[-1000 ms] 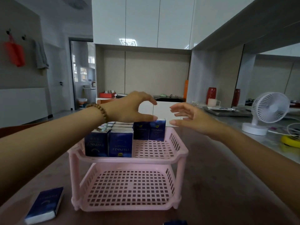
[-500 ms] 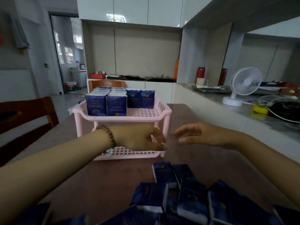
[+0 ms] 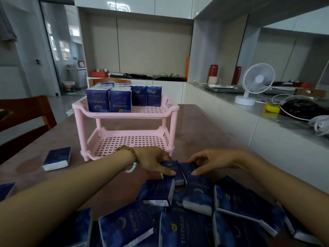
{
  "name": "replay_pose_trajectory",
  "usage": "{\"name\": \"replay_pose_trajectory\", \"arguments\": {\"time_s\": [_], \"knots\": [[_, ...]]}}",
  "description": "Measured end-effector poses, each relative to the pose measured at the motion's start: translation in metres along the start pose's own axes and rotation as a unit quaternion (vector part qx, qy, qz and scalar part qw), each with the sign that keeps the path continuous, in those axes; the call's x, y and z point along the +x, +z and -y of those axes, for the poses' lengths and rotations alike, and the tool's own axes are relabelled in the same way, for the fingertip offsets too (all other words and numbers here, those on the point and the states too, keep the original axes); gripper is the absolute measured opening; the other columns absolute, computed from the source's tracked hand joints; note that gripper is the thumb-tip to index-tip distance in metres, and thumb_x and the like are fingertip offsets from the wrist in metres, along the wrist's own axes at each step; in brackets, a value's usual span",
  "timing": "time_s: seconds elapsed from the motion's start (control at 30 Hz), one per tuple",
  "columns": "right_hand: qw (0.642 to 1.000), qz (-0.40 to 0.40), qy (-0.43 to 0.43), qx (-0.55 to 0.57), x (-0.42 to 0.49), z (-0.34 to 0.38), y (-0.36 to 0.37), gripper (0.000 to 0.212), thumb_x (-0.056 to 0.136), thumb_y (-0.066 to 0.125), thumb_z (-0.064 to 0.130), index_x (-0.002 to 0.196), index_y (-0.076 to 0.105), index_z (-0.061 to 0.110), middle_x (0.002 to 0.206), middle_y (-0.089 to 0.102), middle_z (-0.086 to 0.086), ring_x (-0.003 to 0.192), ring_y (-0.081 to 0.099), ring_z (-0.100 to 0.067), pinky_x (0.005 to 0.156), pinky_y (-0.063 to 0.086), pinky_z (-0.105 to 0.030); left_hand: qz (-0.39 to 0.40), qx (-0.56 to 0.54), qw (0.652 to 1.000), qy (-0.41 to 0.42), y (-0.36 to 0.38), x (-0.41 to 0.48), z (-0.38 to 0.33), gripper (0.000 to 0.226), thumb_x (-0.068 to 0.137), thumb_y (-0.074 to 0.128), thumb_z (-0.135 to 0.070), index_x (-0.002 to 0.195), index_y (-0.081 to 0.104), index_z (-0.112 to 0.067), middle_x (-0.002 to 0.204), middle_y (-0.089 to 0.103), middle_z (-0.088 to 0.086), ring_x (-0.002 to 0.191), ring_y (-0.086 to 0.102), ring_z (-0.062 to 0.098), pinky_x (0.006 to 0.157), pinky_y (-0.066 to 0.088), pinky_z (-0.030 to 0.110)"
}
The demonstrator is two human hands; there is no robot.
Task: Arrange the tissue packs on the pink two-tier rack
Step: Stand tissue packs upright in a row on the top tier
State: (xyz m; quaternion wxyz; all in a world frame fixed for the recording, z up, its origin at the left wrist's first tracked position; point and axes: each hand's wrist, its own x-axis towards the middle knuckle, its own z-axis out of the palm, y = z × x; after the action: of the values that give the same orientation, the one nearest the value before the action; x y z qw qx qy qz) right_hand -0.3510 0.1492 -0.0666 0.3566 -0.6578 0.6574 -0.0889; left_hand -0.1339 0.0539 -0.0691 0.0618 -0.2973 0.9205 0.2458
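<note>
Head view | rack [image 3: 124, 114] top tier part-filled, lower bare | left hand [image 3: 151, 161], right hand [image 3: 213, 160] pinch separate packs [image 3: 171, 166] | pile [image 3: 197, 195] at table [image 3: 204, 131] near edge unplaced

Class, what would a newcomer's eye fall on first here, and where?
The pink plastic two-tier rack stands mid-table, upright dark blue tissue packs on its top tier. Nearer, a loose heap of such packs; the left hand and right hand each grip one at its far edge.

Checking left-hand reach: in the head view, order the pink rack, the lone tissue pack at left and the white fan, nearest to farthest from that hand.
From the left hand:
1. pink rack, just behind.
2. lone tissue pack, to its left.
3. white fan, far right.
</note>
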Motion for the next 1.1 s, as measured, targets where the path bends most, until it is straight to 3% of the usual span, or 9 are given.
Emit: {"name": "replay_pose_trajectory", "arguments": {"time_s": [0.07,0.17,0.23,0.37,0.47,0.6,0.7,0.9,1.1], "knots": [[1.000,-0.001,0.001,-0.023,0.004,-0.001,0.001,0.041,0.082,0.069,0.031,0.119,0.056,0.020,0.112,0.060,0.001,0.093,0.054,-0.007,0.084,0.046,-0.019,0.005,0.013,1.000,0.020,0.001,0.003,-0.003,0.038,0.083,0.064,-0.045,0.101,0.069,-0.011,0.095,0.070,0.002,0.072,0.057,0.005,0.064,0.043,0.005],[0.999,-0.002,0.006,-0.042,0.010,-0.006,0.001,0.043,0.080,0.071,0.033,0.118,0.053,0.023,0.119,0.057,-0.001,0.099,0.053,-0.012,0.092,0.047,-0.029,-0.005,-0.009,1.000,0.028,0.001,0.005,0.000,0.042,0.081,0.067,-0.043,0.100,0.066,-0.006,0.092,0.069,0.008,0.066,0.056,0.002,0.056,0.040,0.003],[1.000,0.007,0.004,-0.021,0.011,-0.009,0.000,0.037,0.078,0.073,0.032,0.108,0.052,0.029,0.119,0.056,0.000,0.101,0.054,-0.016,0.095,0.047,-0.035,-0.028,-0.015,0.999,0.036,0.002,0.002,-0.001,0.048,0.078,0.070,-0.046,0.101,0.064,-0.005,0.090,0.069,0.010,0.063,0.056,0.003,0.054,0.041,0.008],[0.998,-0.012,-0.018,0.057,0.008,-0.007,0.002,0.040,0.076,0.076,0.021,0.106,0.050,0.020,0.122,0.059,-0.008,0.106,0.059,-0.024,0.097,0.048,-0.041,-0.040,-0.059,0.996,0.058,0.003,-0.001,0.000,0.057,0.070,0.073,-0.051,0.101,0.062,-0.004,0.097,0.070,0.020,0.088,0.065,0.035,0.078,0.054,0.040],[0.992,-0.071,-0.034,0.094,0.006,-0.006,0.002,0.045,0.077,0.075,0.018,0.115,0.052,0.012,0.124,0.058,-0.006,0.113,0.058,-0.028,0.099,0.048,-0.042,-0.046,-0.082,0.993,0.073,-0.001,-0.002,-0.004,0.044,0.078,0.074,-0.033,0.101,0.063,0.002,0.099,0.068,0.022,0.081,0.065,0.025,0.076,0.053,0.033],[0.973,-0.151,-0.098,0.145,-0.006,0.003,-0.006,0.030,0.082,0.069,0.013,0.110,0.058,0.016,0.121,0.061,-0.009,0.105,0.062,-0.026,0.077,0.054,-0.029,-0.102,-0.090,0.985,0.106,-0.017,-0.007,-0.016,0.019,0.079,0.073,-0.022,0.092,0.068,-0.009,0.087,0.068,0.003,0.065,0.058,0.003,0.068,0.052,0.025],[0.956,-0.206,-0.148,0.150,-0.022,0.021,-0.023,0.026,0.082,0.068,0.012,0.106,0.060,0.017,0.114,0.066,-0.006,0.102,0.065,-0.021,0.080,0.055,-0.034,-0.135,-0.094,0.978,0.132,-0.041,-0.021,-0.030,0.015,0.083,0.069,-0.018,0.097,0.065,-0.022,0.086,0.065,-0.010,0.070,0.062,0.006,0.068,0.056,0.024],[0.913,-0.289,-0.238,0.165,-0.042,0.066,-0.061,0.021,0.083,0.065,0.011,0.101,0.062,0.021,0.107,0.068,0.003,0.096,0.067,-0.013,0.073,0.059,-0.031,-0.235,-0.092,0.954,0.163,-0.098,-0.055,-0.050,0.029,0.082,0.069,-0.018,0.111,0.064,-0.017,0.101,0.071,0.004,0.088,0.069,0.023,0.078,0.057,0.044],[0.892,-0.321,-0.281,0.148,-0.033,0.109,-0.092,0.020,0.087,0.060,0.012,0.102,0.062,0.025,0.099,0.068,0.009,0.085,0.068,-0.003,0.065,0.058,-0.021,-0.270,-0.028,0.952,0.144,-0.155,-0.075,-0.055,0.030,0.085,0.065,-0.021,0.114,0.059,-0.021,0.112,0.064,-0.001,0.097,0.065,0.018,0.080,0.058,0.037]]}}
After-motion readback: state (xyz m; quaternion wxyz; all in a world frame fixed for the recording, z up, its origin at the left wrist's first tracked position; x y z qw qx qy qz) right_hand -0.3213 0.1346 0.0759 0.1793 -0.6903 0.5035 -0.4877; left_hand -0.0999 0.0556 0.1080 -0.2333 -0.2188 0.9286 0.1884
